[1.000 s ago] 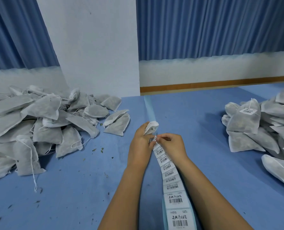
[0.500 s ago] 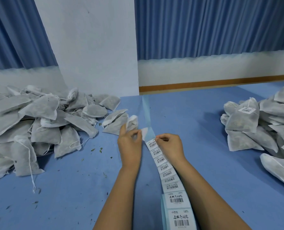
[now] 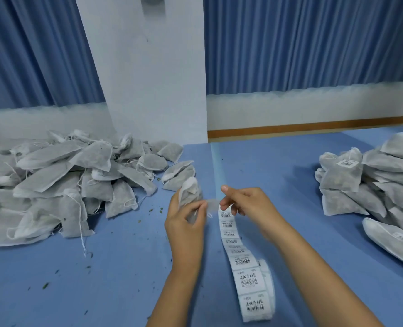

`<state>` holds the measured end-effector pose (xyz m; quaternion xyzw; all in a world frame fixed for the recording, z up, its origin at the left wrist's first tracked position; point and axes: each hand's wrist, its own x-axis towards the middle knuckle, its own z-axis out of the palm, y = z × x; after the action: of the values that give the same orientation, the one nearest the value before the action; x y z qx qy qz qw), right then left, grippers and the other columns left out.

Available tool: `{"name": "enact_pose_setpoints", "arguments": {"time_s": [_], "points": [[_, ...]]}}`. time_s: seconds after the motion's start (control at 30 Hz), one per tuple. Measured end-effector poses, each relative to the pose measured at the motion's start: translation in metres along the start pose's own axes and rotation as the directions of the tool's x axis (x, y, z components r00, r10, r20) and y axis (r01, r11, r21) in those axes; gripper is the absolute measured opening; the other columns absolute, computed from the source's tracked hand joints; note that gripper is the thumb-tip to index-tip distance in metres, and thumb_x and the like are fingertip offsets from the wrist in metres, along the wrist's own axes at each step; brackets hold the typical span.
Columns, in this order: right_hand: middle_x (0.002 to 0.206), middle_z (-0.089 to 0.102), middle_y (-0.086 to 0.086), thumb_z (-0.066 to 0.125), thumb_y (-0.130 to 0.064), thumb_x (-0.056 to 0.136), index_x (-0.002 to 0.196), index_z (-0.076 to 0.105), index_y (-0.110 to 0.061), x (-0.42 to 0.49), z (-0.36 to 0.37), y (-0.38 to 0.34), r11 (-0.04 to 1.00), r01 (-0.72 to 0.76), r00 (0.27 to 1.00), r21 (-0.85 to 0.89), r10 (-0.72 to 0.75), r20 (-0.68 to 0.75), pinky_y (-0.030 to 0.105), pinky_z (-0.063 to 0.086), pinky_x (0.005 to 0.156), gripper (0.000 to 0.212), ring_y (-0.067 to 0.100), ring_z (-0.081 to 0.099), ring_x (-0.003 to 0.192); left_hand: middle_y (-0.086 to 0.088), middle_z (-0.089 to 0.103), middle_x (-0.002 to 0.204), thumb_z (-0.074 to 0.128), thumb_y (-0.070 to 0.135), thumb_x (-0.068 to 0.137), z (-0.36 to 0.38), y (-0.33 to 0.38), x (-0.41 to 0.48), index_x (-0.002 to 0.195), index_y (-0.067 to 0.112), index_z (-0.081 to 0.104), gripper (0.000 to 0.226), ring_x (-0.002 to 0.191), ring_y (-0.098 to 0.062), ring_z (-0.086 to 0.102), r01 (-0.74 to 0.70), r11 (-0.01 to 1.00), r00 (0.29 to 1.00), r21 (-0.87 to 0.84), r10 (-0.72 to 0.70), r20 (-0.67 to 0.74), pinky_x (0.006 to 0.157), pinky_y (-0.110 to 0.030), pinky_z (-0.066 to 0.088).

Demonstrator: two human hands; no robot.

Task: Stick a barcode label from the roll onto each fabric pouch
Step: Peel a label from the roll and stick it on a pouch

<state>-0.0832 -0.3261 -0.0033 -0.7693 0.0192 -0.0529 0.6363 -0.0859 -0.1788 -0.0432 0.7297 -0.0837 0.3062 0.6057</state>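
Fabric pouch (image 3: 190,192) stands upright above the blue table (image 3: 125,267), gripped from below by the left hand (image 3: 187,224), whose fingers and thumb curl round its lower part. Just to its right, the right hand (image 3: 249,205) has its fingers curled and pinches the top end of the label strip (image 3: 231,234) between thumb and forefinger. A blurred pale slip (image 3: 211,206) spans the small gap between the 2 hands; whether it is a peeled label cannot be told. The strip runs back toward the person, printed barcodes facing up, to the roll (image 3: 258,300) lying on the table between the forearms. Bare backing liner (image 3: 217,166) stretches away from the hands toward the white pillar (image 3: 153,79). A sprawling heap of unlabelled pouches (image 3: 66,180) lies on the left of the table, well apart from a second pile (image 3: 384,192) on the right, where 1 pouch shows a barcode label (image 3: 348,163) on its face. Small green flecks dot the table near the left heap.
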Motion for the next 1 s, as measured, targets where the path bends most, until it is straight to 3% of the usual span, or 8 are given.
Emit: {"name": "enact_pose_setpoints", "arguments": {"time_s": [0.1, 0.23, 0.37, 0.5, 0.6, 0.7, 0.87, 1.0], "points": [[0.059, 0.060, 0.004, 0.066, -0.044, 0.084, 0.067, 0.068, -0.001, -0.014, 0.003, -0.001, 1.000, -0.018, 0.999, -0.014, 0.018, -0.037, 0.021, 0.035, 0.062, 0.045, 0.013, 0.044, 0.055, 0.000, 0.059, 0.122, 0.073, -0.001, 0.082, 0.002, 0.004, -0.008, 0.086, 0.010, 0.077, 0.013, 0.114, 0.013, 0.050, -0.159, 0.987, 0.986, 0.022, 0.157, 0.061, 0.091, -0.006, 0.041], [0.060, 0.056, 0.004, 0.071, -0.029, 0.083, 0.071, 0.070, -0.009, -0.019, 0.006, -0.004, 0.997, -0.031, 0.999, 0.076, 0.029, 0.018, 0.024, 0.039, 0.061, 0.024, 0.014, 0.050, 0.057, 0.000, 0.059, 0.129, 0.074, 0.000, 0.081, 0.004, 0.007, -0.007, 0.087, 0.008, 0.078, 0.010, 0.115, -0.002, 0.056, -0.197, 0.980, 0.978, 0.034, 0.194, 0.076, 0.093, -0.018, 0.048], [0.073, 0.064, 0.004, 0.074, -0.014, 0.081, 0.081, 0.072, -0.007, -0.019, 0.008, -0.002, 0.990, 0.101, 0.995, 0.103, -0.103, 0.013, 0.018, 0.047, 0.063, 0.007, 0.010, 0.059, 0.059, 0.024, 0.048, 0.123, 0.073, -0.002, 0.081, 0.003, 0.004, -0.002, 0.087, 0.004, 0.077, 0.009, 0.107, 0.023, 0.049, -0.142, 0.990, 0.989, -0.009, 0.143, 0.028, 0.086, -0.002, 0.041], [0.078, 0.061, 0.008, 0.069, 0.003, 0.082, 0.080, 0.070, 0.001, -0.016, 0.009, -0.001, 0.965, 0.261, 0.964, -0.015, -0.261, -0.056, 0.024, 0.048, 0.068, 0.003, 0.012, 0.058, 0.060, 0.015, 0.052, 0.122, 0.075, 0.001, 0.080, 0.002, 0.003, 0.000, 0.087, 0.006, 0.077, 0.009, 0.107, 0.028, 0.045, -0.135, 0.991, 0.989, -0.014, 0.136, 0.057, 0.086, 0.002, 0.037], [0.076, 0.064, 0.008, 0.068, 0.004, 0.081, 0.076, 0.071, -0.004, -0.015, 0.003, 0.002, 0.954, 0.293, 0.952, -0.058, -0.297, -0.079, 0.033, 0.049, 0.075, 0.010, 0.026, 0.061, 0.069, 0.003, 0.059, 0.126, 0.080, 0.017, 0.077, -0.001, 0.004, 0.007, 0.091, 0.031, 0.074, 0.021, 0.114, 0.010, 0.053, 0.005, 1.000, 0.992, -0.014, -0.003, 0.123, 0.091, -0.003, 0.039], [0.071, 0.064, 0.012, 0.067, 0.004, 0.082, 0.072, 0.070, -0.011, -0.015, -0.002, 0.003, 0.955, 0.295, 0.947, -0.022, -0.295, -0.129, 0.024, 0.048, 0.071, 0.018, 0.014, 0.058, 0.064, 0.014, 0.066, 0.115, 0.080, 0.021, 0.078, -0.005, 0.004, 0.010, 0.091, 0.045, 0.070, 0.030, 0.107, 0.012, 0.057, 0.165, 0.983, 0.969, -0.079, -0.147, 0.198, 0.087, -0.001, 0.040], [0.060, 0.064, -0.007, 0.065, 0.003, 0.084, 0.075, 0.069, -0.012, -0.016, -0.015, 0.001, 0.936, 0.347, 0.913, 0.054, -0.323, -0.249, 0.009, 0.043, 0.063, 0.018, 0.003, 0.058, 0.058, 0.035, 0.067, 0.091, 0.072, 0.008, 0.084, -0.009, 0.000, 0.015, 0.084, 0.039, 0.072, 0.031, 0.099, 0.018, 0.057, 0.309, 0.930, 0.946, -0.197, -0.280, 0.164, 0.077, 0.000, 0.042], [0.064, 0.066, -0.010, 0.062, 0.005, 0.086, 0.080, 0.069, -0.006, -0.018, -0.017, 0.002, 0.922, 0.361, 0.915, 0.142, -0.321, -0.246, 0.010, 0.043, 0.061, 0.014, 0.002, 0.057, 0.060, 0.016, 0.072, 0.095, 0.069, 0.015, 0.088, -0.010, -0.003, 0.017, 0.083, 0.032, 0.073, 0.019, 0.093, 0.009, 0.063, 0.371, 0.899, 0.927, -0.233, -0.343, 0.153, 0.074, -0.002, 0.044]]}}
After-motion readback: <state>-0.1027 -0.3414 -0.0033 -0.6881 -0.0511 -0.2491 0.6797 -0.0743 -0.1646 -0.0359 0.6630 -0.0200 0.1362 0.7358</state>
